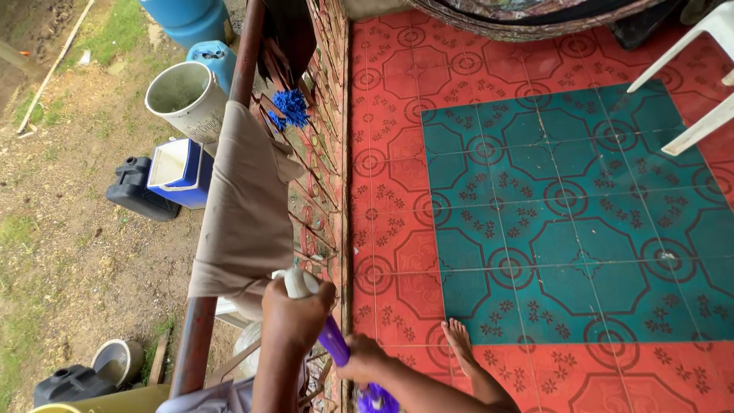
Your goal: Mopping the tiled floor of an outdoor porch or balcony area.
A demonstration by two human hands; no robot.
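Purple handle (333,341) between both hands' grip

two hands (294,310), two black jerrycans (136,187), one cooler (180,172).

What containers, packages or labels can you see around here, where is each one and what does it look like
No labels, signs or screens show; only containers, all on the dirt ground left of the railing.
White bucket: upper left, round, open.
Blue cooler box: below it, rectangular, white inside.
Black jerrycan: touching the cooler's left side, lying flat.
Blue barrel: top edge, round.
Black jug: bottom left corner.
Metal bowl: beside that jug, round, grey.
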